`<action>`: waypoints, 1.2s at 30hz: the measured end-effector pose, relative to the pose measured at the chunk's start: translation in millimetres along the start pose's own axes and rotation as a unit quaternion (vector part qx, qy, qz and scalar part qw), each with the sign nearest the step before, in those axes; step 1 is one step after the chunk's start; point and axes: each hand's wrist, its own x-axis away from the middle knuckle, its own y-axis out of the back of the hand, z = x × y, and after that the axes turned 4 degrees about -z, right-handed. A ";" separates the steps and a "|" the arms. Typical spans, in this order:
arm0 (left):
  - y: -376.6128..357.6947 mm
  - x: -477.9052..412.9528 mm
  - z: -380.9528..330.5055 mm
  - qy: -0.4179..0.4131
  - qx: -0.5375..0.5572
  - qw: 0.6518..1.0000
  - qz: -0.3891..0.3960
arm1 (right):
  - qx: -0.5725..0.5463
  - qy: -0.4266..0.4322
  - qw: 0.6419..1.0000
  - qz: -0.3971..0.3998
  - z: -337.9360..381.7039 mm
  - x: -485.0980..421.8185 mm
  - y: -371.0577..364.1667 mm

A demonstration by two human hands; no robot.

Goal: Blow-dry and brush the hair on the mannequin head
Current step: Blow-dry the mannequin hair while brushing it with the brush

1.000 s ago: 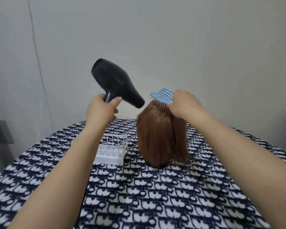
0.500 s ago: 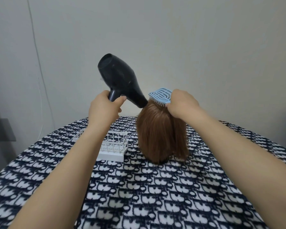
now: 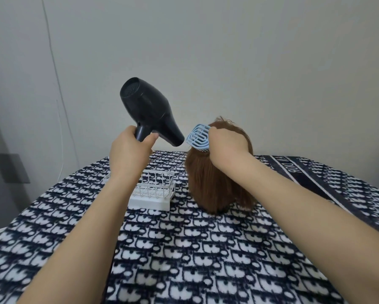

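While gripping the dryer point(image 3: 149, 110) in the left hand point(image 3: 129, 156) and the brush point(image 3: 198, 137) in the right hand point(image 3: 227, 148), bristles in the hair point(image 3: 212, 185) on the mannequin head standing on the tablecloth point(image 3: 184, 249) beside the rack point(image 3: 155, 189), looks mid-stroke; next calls for drawing down, nozzle following.

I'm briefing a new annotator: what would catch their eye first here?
The black dryer stands out at centre, gripped by the left hand, nozzle aimed at the brown hair. The right hand holds a blue brush against the hair near its top. Below spreads a bold navy-and-white cloth.
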 end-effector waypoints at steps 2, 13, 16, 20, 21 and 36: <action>2.2 0.9 2.4 0.000 -0.012 1.000 -0.009 | 0.008 0.014 1.000 -0.006 6.8 4.3 -3.1; 1.1 3.2 6.0 -0.003 0.028 1.000 -0.013 | 0.012 0.066 0.998 0.006 22.6 31.9 -35.9; -1.9 4.6 3.1 -0.003 0.048 0.999 -0.008 | 0.035 0.086 0.995 0.038 25.7 42.0 -52.5; -4.5 4.7 2.6 -0.002 0.057 0.998 0.001 | 0.039 0.096 0.992 0.078 27.7 55.3 -76.9; -4.8 4.1 2.8 0.000 0.064 0.998 0.006 | 0.040 0.097 0.991 0.079 27.9 57.3 -81.3; -5.7 9.1 18.0 -0.048 -0.086 0.995 -0.001 | 0.014 0.156 0.983 0.090 27.5 91.4 -119.7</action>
